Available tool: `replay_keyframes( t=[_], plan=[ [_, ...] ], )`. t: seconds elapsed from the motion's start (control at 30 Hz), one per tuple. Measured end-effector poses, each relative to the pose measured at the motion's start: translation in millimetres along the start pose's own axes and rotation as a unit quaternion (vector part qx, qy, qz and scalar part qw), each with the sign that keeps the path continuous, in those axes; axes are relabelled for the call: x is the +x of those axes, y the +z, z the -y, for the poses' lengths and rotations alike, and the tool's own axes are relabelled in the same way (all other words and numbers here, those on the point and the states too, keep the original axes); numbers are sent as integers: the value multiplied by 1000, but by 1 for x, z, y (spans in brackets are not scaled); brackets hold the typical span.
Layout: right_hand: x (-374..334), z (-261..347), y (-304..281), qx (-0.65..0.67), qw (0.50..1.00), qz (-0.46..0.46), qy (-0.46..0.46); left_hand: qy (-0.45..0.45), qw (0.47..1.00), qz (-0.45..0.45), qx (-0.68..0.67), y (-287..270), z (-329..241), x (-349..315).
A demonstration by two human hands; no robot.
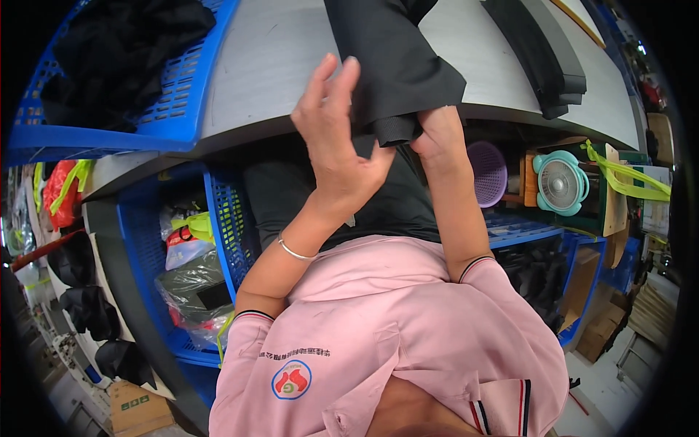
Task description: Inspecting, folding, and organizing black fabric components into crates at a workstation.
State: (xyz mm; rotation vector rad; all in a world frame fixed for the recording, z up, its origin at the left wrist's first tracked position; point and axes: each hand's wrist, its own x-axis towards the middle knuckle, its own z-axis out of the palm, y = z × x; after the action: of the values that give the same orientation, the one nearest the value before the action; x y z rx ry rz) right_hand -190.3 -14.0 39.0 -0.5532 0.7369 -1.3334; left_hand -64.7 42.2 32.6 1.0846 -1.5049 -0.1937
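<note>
A black fabric piece (397,69) lies over the near edge of the grey table, and its near end hangs down in a folded, tube-like edge. My left hand (338,138) is raised beside its left side with the fingers spread, its thumb pointing at the folded edge; whether the thumb touches the cloth I cannot tell. On the other side, my right hand (440,138) grips the near end of the fabric, with most of its fingers covered by the cloth.
More black strips (535,58) are stacked on the grey table (255,65) at right. A blue basket (171,135) of black cloth stands at far left. Below the tabletop are a blue crate (218,269) with bagged items, a purple basket (486,173) and a teal fan (561,183).
</note>
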Motion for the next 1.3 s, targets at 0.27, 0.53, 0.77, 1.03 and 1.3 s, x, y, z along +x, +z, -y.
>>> replay_keyframes(
  t=[0.27, 0.53, 0.77, 1.03, 1.3],
  plan=[
    [-3, -7, -3, 49, 999, 10, 18, -62, 995, -68, -48, 9, -2, 7],
    [-2, -21, -11, 106, 990, 87, 24, -104, 987, -67, -105, 15, -8, 1],
    [1, -28, -11, 71, 995, 60, -22, -109, 986, -68, -104, 12, -4, -2],
    [4, -32, -6, 44, 999, 0, -28, -91, 990, -42, -101, 8, 1, -4],
    [5, -30, -6, 30, 997, 23, -72, -74, 990, -34, -117, -1, -1, -2]
  ],
)
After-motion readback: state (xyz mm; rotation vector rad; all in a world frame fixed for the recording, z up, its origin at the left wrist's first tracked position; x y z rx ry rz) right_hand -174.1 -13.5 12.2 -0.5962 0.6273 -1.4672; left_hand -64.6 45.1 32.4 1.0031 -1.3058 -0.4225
